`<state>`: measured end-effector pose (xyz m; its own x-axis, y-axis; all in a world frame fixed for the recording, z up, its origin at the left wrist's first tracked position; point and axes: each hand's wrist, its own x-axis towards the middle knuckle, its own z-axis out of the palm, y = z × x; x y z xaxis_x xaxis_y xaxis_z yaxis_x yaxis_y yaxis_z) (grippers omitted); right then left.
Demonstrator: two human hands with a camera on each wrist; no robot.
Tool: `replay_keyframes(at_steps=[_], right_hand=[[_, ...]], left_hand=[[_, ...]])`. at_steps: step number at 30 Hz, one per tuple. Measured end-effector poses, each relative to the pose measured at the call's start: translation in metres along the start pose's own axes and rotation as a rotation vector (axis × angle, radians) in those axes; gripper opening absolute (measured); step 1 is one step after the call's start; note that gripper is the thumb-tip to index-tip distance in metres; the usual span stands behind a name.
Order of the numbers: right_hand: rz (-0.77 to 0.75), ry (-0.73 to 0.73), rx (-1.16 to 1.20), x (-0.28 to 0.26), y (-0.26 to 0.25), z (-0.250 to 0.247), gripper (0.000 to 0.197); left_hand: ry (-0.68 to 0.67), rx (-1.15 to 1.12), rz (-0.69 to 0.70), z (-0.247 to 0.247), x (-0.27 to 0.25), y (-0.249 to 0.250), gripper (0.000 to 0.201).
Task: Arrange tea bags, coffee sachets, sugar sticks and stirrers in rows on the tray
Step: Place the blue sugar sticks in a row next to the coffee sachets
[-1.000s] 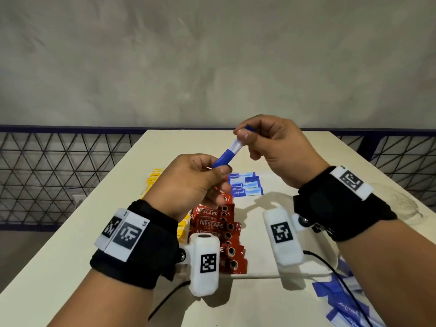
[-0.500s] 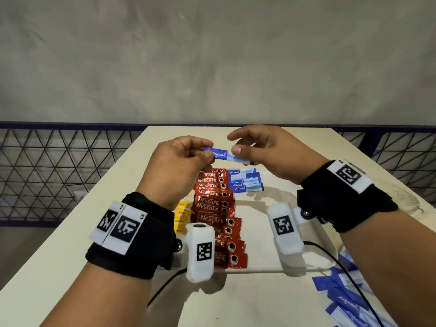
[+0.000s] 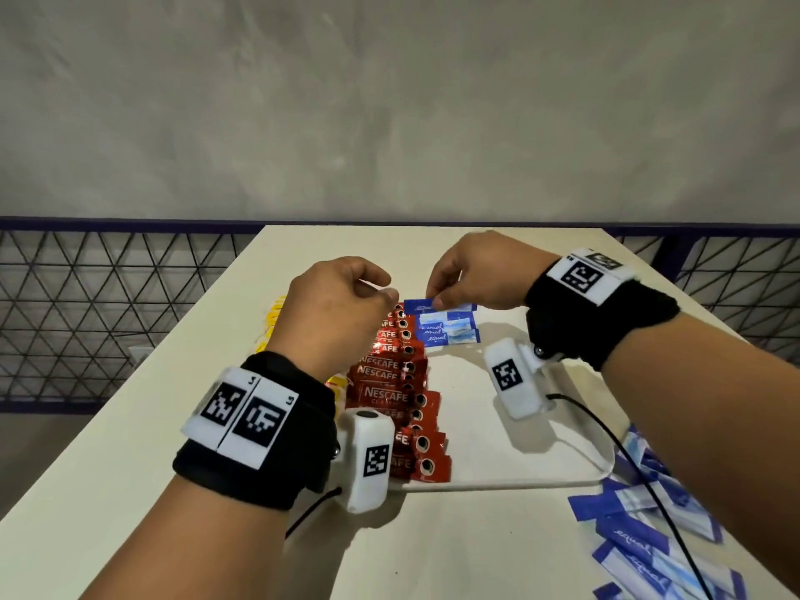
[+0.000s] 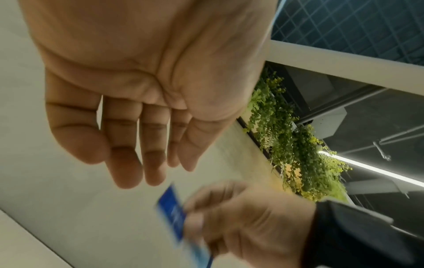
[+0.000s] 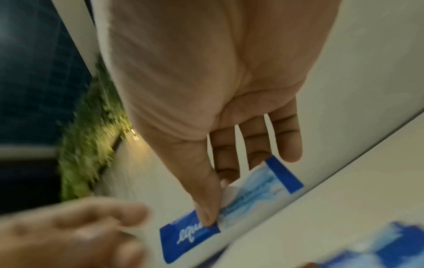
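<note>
Even, soft indoor light; faint shadows; motion blur in both wrist views; wide-angle edge distortion

I see free room: bare tray (image 3: 511, 452) centre/R | blocked: coffee sachets (image 3: 391, 383) L row, sugar sticks (image 3: 448, 329) at far end

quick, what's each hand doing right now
Left hand: open, holding nothing.
Right hand: pinching a blue sugar stick above the tray.
</note>
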<state>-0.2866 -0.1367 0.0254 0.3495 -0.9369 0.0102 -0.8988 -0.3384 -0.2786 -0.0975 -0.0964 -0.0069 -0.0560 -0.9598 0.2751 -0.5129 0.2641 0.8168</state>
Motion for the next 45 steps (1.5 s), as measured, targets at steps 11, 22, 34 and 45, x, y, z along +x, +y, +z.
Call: replay_keyframes(at_steps=[11,22,34,45], right_hand=[[0.136,-0.242,-0.225,0.036,0.031,0.044,0.012],[0.089,-0.052,-0.287,0.019,0.028,0.034,0.011],[0.106,0.025,-0.215,-0.149,0.056,-0.008,0.009],[0.245,-0.199,-0.398,-0.219,0.105,-0.005,0.015]], left_hand=[[-0.018,-0.055,0.021,-0.002,0.002,0.0,0.009],[-0.08,-0.049,0.089,-0.004,-0.003,0.008,0.01],[-0.52,0.397,0.412,0.05,-0.08,0.069,0.02],[-1.104,0.816,0.948,0.127,-0.132,0.103,0.064]])
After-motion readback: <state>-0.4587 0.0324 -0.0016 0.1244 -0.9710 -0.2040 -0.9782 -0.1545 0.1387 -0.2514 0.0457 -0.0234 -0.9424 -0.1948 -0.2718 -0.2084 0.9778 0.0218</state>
